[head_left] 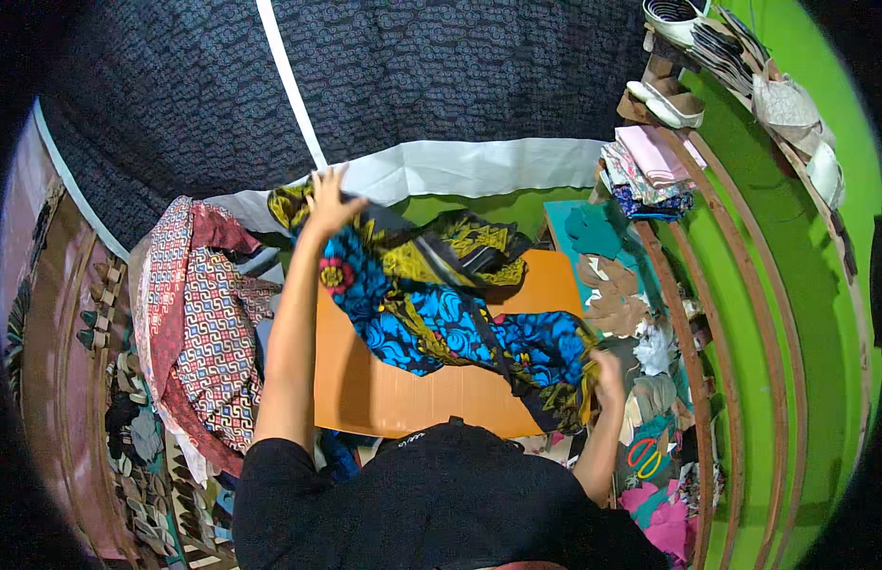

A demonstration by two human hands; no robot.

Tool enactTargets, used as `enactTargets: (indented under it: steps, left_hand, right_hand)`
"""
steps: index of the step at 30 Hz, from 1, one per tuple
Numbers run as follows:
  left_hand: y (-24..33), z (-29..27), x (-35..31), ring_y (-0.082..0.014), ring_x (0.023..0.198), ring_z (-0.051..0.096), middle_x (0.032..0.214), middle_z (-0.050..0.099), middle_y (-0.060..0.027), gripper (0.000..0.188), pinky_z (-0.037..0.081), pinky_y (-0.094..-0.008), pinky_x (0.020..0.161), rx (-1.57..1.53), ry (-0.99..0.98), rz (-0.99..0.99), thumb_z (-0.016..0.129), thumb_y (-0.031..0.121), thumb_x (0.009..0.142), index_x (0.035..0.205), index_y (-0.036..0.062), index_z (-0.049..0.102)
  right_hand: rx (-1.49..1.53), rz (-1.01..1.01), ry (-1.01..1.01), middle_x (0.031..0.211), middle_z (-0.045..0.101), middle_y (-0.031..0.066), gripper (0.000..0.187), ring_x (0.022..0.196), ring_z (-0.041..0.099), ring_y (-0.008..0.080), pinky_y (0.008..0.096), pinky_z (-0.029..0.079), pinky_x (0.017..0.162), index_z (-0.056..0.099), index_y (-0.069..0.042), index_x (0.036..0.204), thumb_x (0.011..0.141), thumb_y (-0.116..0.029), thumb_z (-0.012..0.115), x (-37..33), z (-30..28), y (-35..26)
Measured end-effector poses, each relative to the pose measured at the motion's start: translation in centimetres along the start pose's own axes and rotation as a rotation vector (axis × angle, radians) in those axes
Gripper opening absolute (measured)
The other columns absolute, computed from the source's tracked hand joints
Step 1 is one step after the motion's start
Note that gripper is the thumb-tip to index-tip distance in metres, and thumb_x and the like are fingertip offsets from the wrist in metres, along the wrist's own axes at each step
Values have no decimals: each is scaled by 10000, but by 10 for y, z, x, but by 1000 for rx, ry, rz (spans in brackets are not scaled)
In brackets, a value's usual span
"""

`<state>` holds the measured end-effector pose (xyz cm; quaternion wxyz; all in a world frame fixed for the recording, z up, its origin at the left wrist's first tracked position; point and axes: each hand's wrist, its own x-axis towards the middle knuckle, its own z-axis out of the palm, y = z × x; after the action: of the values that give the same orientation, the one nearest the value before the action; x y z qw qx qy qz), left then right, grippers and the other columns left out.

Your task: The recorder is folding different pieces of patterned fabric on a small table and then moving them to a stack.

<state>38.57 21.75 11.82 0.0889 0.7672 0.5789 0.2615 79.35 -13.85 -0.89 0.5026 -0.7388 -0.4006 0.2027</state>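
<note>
A patterned cloth (pixel 431 328) in blue, black and olive yellow stretches loosely across an orange table (pixel 365 399), its folds bunched and uneven. My left hand (pixel 331 201) is at the cloth's far left end, over the olive part, with fingers spread apart. At the near right end, my right hand (pixel 607 382) is closed round the cloth's edge; some of its fingers are hidden and slightly blurred. Between my hands the cloth sags, and a dark olive-and-black part lies rumpled toward the far side.
A red, white and blue patterned cloth (pixel 222 351) drapes at the left. On the right, a bench holds fabric scraps (pixel 616 294) and scissors (pixel 647 458) with red and yellow handles. Folded cloths (pixel 650 166) sit on a wooden rack. A dark curtain (pixel 460 85) hangs beyond the table.
</note>
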Motion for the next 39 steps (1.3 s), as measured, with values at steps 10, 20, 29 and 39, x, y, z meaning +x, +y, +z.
enactTargets:
  steps: [10,20,29,39]
  left_hand:
    - [-6,148,-148,-285,1091,367,1123,464,-53,593,147,-584,930,125,-277,-166,665,253,646,1163,149,396]
    - [40,110,-217,-270,907,465,914,534,-68,109,312,-374,808,-246,405,-9,475,-47,589,670,24,456]
    - [84,88,-252,-202,803,495,833,524,-19,210,234,-405,831,-229,236,213,497,-32,508,676,77,435]
    - [15,65,-270,-204,804,469,785,498,-35,424,257,-387,721,258,232,61,633,502,575,749,122,562]
  right_hand:
    - [-320,388,-703,608,553,103,400,587,556,209,328,434,569,587,32,730,673,-360,635,-16,47,-45]
    - [-774,-74,59,1139,406,160,607,1111,327,345,517,217,906,438,-44,1085,628,-388,643,12,66,-79]
    - [-451,-831,-424,1048,429,95,492,1015,371,307,490,235,918,507,-101,977,516,-130,676,-21,172,-129]
    - [-410,-700,-160,811,421,75,364,830,424,277,355,327,674,586,-103,853,534,50,500,54,143,-143]
